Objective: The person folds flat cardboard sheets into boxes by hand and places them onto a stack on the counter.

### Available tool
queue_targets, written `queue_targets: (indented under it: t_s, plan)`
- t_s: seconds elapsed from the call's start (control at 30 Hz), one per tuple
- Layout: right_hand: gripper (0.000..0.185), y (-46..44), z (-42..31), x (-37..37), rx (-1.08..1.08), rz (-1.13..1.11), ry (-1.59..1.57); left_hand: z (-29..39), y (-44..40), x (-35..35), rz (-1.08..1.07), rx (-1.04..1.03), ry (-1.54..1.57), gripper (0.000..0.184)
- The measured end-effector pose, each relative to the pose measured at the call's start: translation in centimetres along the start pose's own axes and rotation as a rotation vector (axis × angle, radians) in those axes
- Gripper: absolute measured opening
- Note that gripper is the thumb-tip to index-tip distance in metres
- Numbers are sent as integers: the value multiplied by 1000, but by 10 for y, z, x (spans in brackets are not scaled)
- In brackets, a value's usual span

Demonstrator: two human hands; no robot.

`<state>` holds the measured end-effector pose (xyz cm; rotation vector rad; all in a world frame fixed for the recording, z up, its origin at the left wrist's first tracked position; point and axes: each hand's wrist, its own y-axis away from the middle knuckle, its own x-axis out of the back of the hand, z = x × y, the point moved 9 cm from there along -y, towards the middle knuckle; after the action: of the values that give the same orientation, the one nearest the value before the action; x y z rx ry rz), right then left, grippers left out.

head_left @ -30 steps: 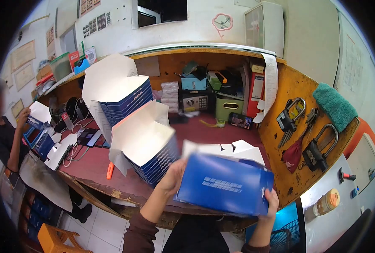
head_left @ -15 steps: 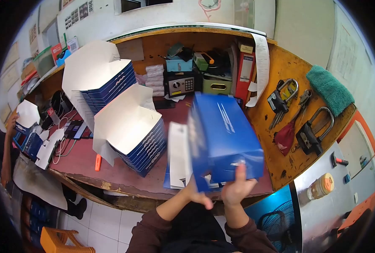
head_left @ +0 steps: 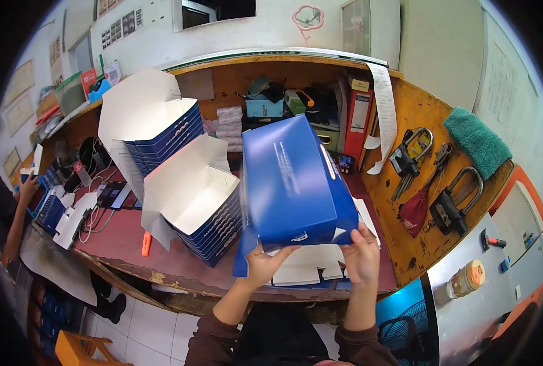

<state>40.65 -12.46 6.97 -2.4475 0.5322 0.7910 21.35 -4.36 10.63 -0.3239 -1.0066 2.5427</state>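
Turned blue box (head_left: 293, 183) round over the last second: went from broadside, gripped at its two ends, through a fast swing, to long axis pointing away and end panel (head_left: 280, 239) facing the body. Brought left hand (head_left: 264, 265) in to the near left corner and right hand (head_left: 363, 255) to the near right one. Read that as a reorientation, putting the near end within reach of both thumbs; judged the work on this box unfinished, with blue flap (head_left: 244, 256) still sticking out at left.

Fingers, left: gripped the corner beside the flap, thumb stretched out along the lower edge, well apart from the rest. Couldn't see the other tips, hidden behind card. Right: pinched the corner between thumb and curled fingers, only slightly parted.

Held box tilted, broad blue face up, over white card pieces (head_left: 302, 267) on the red desktop (head_left: 122, 241), just right of front box stack (head_left: 213, 236). Couldn't tell whether the underside touched anything. Saw rear box stack (head_left: 168, 139) beyond, orange marker (head_left: 146, 244) lying at left.
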Motion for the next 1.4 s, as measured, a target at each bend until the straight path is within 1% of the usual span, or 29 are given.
queue_targets:
  t_s: [0.07,0.1,0.13,0.2,0.23,0.27,0.33,0.37,0.43,0.53,0.6,0.63,0.67,0.7,0.73,0.8,0.83,0.87,0.9,0.93,1.0,1.03,1.17,1.23,1.27,1.3,1.33,1.37,1.4]
  plan:
    - [24,1,-2,-4,-228,-27,-234,-3,-5,2,-110,-138,-216,22]
    - [23,2,-1,0,-195,17,-208,-11,-6,6,-56,-35,-191,13]
    - [21,4,3,5,-159,57,-179,-11,-5,3,-55,-41,-189,13]
    - [13,9,-11,11,253,196,434,-7,2,0,10,-73,-234,12]
    - [6,22,-22,-1,419,342,549,-7,4,-12,-55,-113,-153,12]
    - [7,37,-15,0,511,472,769,-7,12,-21,-56,-117,-151,12]
    - [8,40,13,-12,548,485,297,-27,23,-41,-11,193,377,14]
    - [8,41,8,-16,548,483,297,-24,21,-43,-8,165,309,13]
    - [7,23,48,-38,14,225,-260,-32,21,-43,-24,225,335,12]
    - [11,19,63,-41,-123,151,-319,-46,18,-36,-61,298,338,12]
    - [8,16,62,-31,-164,146,-344,-53,20,-46,-261,371,330,13]
    - [11,15,58,-16,-94,190,-390,-64,27,-49,-135,615,652,20]
    - [14,14,55,-5,-21,232,-436,-64,28,-46,-133,617,653,20]
    - [24,15,39,-7,44,282,-279,-66,32,-48,-52,737,1084,22]
    - [24,14,38,-9,46,286,-278,-65,36,-52,39,843,1518,24]
    - [31,17,23,-10,212,337,-22,-73,42,-51,43,844,1476,22]
    - [37,22,17,-11,294,328,73,-85,47,-36,63,746,963,20]
    - [37,24,18,-12,289,324,76,-87,48,-19,80,626,454,19]
    - [38,27,17,-18,287,292,61,-75,46,-9,130,513,264,17]
    - [40,30,17,-24,284,260,43,-71,48,-12,137,512,260,17]
    - [42,37,36,-41,227,258,-153,-62,51,1,382,460,239,22]
    - [44,37,64,-37,104,224,-272,-65,51,7,444,430,238,23]
    - [40,33,77,-49,-8,189,-227,-72,59,10,497,515,378,22]
    - [38,29,64,-45,11,212,-144,-75,62,-5,205,699,372,23]
    - [38,28,59,-41,3,231,-67,-68,62,5,211,704,372,23]
    - [38,25,47,-41,48,272,63,-39,47,1,-104,523,-20,24]
    - [37,18,36,-42,136,213,226,-16,44,-12,-414,322,-407,25]
    - [35,11,33,-47,126,127,343,7,36,6,-232,144,-625,33]
    - [34,6,31,-54,111,40,458,14,31,7,-228,156,-627,33]
